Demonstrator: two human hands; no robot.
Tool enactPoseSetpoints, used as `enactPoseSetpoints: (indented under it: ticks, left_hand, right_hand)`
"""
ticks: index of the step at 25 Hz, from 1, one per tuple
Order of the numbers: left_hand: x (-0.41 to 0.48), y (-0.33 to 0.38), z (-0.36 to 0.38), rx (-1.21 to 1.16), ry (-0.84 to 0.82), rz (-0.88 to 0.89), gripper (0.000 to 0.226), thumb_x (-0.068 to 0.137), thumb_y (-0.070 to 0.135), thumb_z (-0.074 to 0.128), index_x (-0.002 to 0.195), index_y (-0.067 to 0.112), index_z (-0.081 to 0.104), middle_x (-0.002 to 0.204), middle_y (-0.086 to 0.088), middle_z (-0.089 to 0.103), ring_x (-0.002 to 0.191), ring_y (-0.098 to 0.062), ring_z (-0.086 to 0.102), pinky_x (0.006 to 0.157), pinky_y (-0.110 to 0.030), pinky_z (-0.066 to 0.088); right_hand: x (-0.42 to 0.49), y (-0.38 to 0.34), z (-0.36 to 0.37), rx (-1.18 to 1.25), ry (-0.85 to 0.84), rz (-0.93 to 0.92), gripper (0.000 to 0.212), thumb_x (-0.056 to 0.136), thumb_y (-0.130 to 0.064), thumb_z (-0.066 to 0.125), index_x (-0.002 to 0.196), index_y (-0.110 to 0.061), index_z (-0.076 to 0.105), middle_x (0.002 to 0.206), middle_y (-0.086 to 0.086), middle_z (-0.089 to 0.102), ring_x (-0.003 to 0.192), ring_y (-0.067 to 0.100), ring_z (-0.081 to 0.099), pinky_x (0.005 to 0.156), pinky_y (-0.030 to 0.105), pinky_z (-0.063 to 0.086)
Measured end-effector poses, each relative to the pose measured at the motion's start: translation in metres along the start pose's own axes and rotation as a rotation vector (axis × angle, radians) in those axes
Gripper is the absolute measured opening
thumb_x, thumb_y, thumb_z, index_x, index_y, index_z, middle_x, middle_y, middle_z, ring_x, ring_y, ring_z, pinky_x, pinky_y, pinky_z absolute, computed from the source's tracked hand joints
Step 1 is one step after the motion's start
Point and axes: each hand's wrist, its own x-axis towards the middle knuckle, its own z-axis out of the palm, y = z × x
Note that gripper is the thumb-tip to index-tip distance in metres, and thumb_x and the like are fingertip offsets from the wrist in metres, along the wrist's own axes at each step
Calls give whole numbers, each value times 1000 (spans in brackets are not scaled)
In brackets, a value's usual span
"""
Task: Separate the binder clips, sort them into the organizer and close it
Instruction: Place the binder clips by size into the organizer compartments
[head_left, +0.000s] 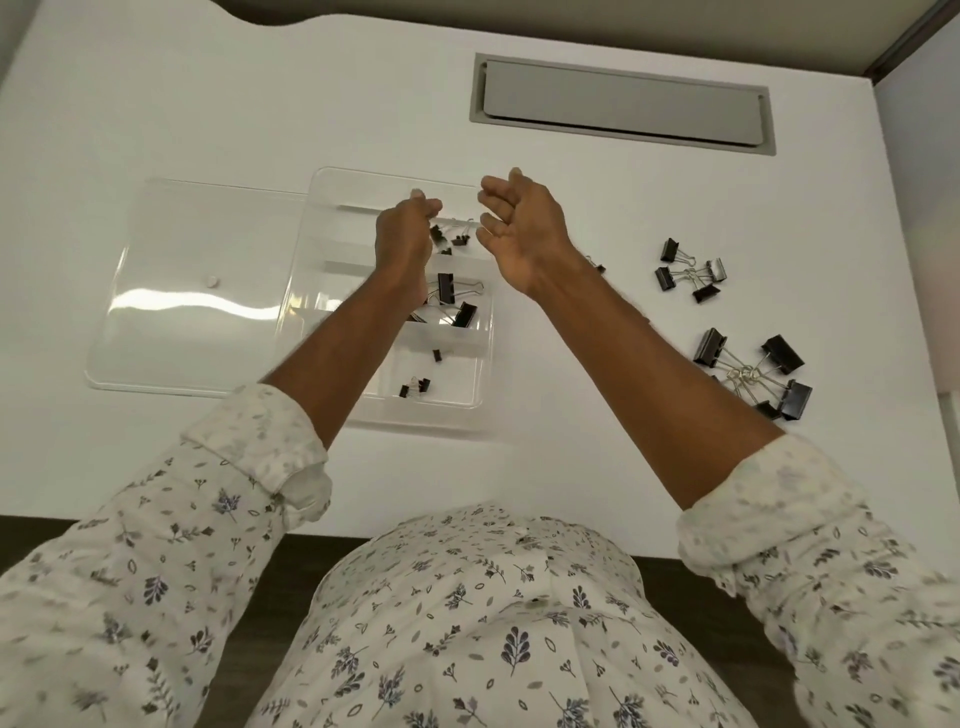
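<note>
- The clear lid (197, 270) lies swung open on the left of the organizer (467, 415), whose compartments already carry sorted clips (447, 291).
- Our left hand (405, 234) hovers over the far compartment with its fingertips bunched. We cannot tell whether they pinch a small clip.
- Our right hand (519, 234) hangs just beside it, fingers loosely spread, holding nothing.
- On the desk (623, 208) to the right lie a far cluster (691, 273) and a bigger near cluster (748, 371), still linked. We judge sorting midway; next we must reach right and unhook one clip.

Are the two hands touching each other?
Apart. The head view shows a plain gap, with the organizer visible through it, between the left hand and the right hand.
</note>
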Motion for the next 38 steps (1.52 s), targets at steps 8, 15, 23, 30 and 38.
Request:
enactPoseSetpoints:
  ticks: [8, 15, 23, 30, 38]
  left_hand:
    - [-33, -29, 27, 229, -137, 241, 30, 102, 35, 55, 113, 17, 76, 116, 7, 72, 103, -7, 64, 88, -23, 47]
    - [-64, -84, 79, 537, -341, 486, 26, 101, 23, 61, 122, 15, 74, 121, 2, 74, 113, -6, 66, 95, -16, 47]
    - [-75, -133, 120, 1073, -687, 792, 53, 96, -10, 44, 148, 1, 47, 157, -12, 44, 152, -28, 32, 121, -31, 28]
    - [-63, -150, 118, 1349, -639, 905, 51, 94, -7, 47, 142, 7, 56, 155, -8, 48, 148, -26, 36, 115, -43, 42]
    - [-64, -141, 106, 1334, -485, 832, 30, 100, 20, 61, 127, 10, 67, 123, -8, 61, 119, -28, 54, 87, -48, 55]
  right_hand:
    - [-22, 1, -79, -187, 153, -227, 32, 104, -12, 44, 130, -11, 63, 135, 4, 63, 132, 28, 54, 117, 41, 40]
    - [-47, 18, -198, -880, 390, -416, 44, 95, 3, 42, 127, -14, 66, 132, -2, 65, 114, 2, 61, 97, 14, 46]
    - [-46, 61, -259, -1565, 197, -428, 50, 89, 10, 49, 134, -9, 61, 153, 13, 46, 138, 33, 47, 115, 42, 39]
    - [-65, 70, -261, -1587, 292, -637, 36, 88, 7, 59, 122, -5, 64, 132, 13, 59, 113, 35, 54, 97, 42, 49]
    - [-54, 66, -264, -1623, 198, -616, 38, 92, 8, 57, 126, -8, 64, 128, 12, 60, 110, 33, 56, 90, 44, 53]
